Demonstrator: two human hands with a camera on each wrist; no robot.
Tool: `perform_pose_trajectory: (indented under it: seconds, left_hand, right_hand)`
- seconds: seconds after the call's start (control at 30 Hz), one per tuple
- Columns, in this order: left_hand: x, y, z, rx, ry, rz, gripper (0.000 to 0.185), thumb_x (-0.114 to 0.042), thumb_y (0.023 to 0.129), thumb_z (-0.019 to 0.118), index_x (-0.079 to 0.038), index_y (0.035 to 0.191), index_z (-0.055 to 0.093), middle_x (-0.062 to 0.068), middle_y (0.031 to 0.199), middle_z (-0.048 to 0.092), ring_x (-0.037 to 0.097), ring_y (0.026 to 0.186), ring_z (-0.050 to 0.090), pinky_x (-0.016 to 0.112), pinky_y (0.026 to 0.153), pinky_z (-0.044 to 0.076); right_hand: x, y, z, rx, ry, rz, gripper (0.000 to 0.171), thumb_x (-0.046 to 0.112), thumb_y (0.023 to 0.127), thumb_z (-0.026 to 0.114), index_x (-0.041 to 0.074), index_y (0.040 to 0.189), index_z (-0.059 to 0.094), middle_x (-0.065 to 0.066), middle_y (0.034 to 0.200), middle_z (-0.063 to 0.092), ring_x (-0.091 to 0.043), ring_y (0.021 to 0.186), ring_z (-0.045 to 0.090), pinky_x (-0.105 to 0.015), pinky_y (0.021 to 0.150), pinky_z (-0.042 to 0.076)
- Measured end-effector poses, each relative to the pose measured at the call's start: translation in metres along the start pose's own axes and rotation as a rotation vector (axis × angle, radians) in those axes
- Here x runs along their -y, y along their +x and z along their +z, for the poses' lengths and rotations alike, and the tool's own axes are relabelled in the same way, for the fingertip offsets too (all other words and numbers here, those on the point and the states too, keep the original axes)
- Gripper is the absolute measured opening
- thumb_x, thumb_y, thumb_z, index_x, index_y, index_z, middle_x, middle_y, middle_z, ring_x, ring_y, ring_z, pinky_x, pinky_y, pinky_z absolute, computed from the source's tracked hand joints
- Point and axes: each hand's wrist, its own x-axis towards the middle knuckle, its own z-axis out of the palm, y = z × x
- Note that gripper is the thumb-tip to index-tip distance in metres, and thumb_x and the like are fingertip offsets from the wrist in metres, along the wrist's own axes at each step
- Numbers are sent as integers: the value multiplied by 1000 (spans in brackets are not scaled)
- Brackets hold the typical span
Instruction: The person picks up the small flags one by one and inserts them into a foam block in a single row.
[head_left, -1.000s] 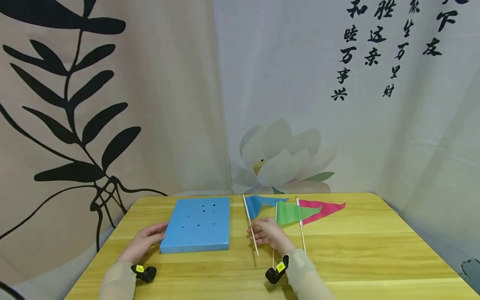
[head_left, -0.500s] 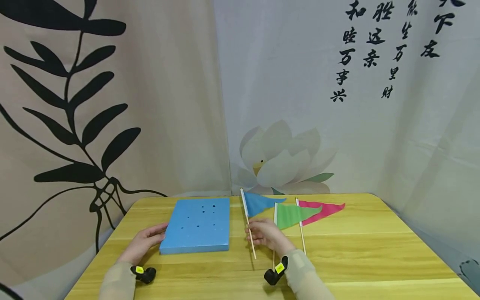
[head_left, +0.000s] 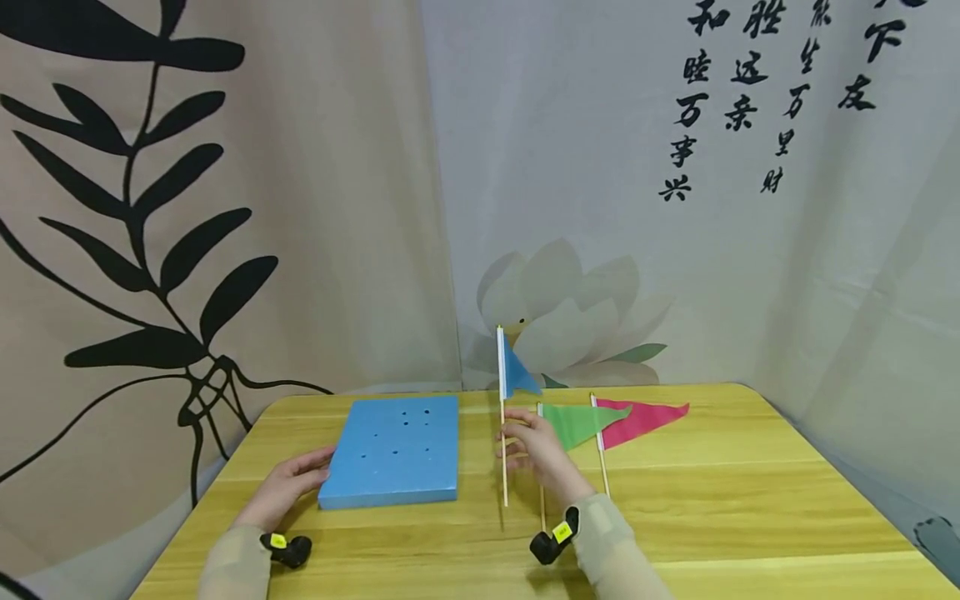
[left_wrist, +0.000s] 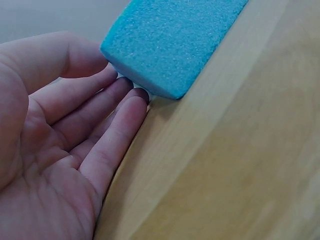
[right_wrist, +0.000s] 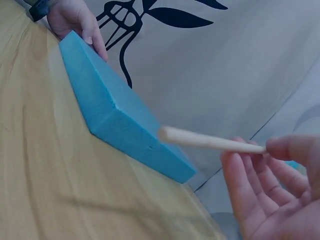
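A blue foam block [head_left: 393, 452] with several holes lies on the wooden table [head_left: 712, 508]. My left hand [head_left: 288, 485] rests flat against the block's near left corner, fingers straight, as the left wrist view shows at the foam block [left_wrist: 175, 40] and my fingertips [left_wrist: 135, 100]. My right hand [head_left: 528, 446] pinches the wooden stick of a blue flag [head_left: 513, 375] and holds it upright just right of the block. In the right wrist view the stick [right_wrist: 210, 141] lies between thumb and fingers. A green flag [head_left: 577, 421] and a pink flag [head_left: 645, 417] lie flat on the table beside that hand.
Printed cloth hangs behind and to the sides: a dark leaf pattern [head_left: 150, 208] at left, a lotus [head_left: 562, 317] and calligraphy [head_left: 742, 92] at right. The table edge runs close to the cloth on the right. Small black wrist cameras [head_left: 555, 537] sit on both forearms.
My right hand has lifted the blue flag off the table and swung it from lying slanted to standing upright. The left hand and the foam block have stayed put.
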Motion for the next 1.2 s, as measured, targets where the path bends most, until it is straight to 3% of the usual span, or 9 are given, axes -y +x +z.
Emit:
perform_pose_trajectory:
  seconds: [0.13, 0.37, 0.97, 1.2]
  left_hand:
    - [-2, 0, -3, 7, -7, -1, 60, -24, 99, 57, 4, 148, 35, 27, 150, 33, 42, 134, 35, 45, 102, 44]
    - [-5, -4, -13, -19, 33, -4, 61, -26, 99, 58, 2, 148, 36, 26, 150, 33, 42, 134, 36, 46, 102, 43]
    - [2, -4, -2, -24, 22, -13, 58, -24, 99, 58, 3, 146, 38, 26, 149, 36, 41, 133, 37, 46, 102, 44]
    - [3, -2, 3, -39, 22, -11, 58, -25, 98, 59, 3, 146, 40, 25, 148, 38, 41, 133, 38, 47, 101, 44]
  right_hand:
    - [10, 1, 4, -31, -13, -60, 44, 11, 95, 59, -2, 136, 48, -9, 90, 65, -33, 75, 67, -31, 54, 57]
    - [20, 4, 27, -19, -53, -144, 43, 12, 94, 61, 2, 135, 51, -10, 91, 68, -43, 83, 66, -37, 58, 59]
    - [45, 17, 79, 28, -8, -305, 33, 7, 96, 60, 2, 127, 56, -19, 99, 60, -26, 75, 65, -43, 64, 60]
    - [50, 23, 102, 26, 56, -343, 26, 1, 95, 59, 0, 121, 56, -14, 96, 62, -24, 76, 64, -52, 70, 58]
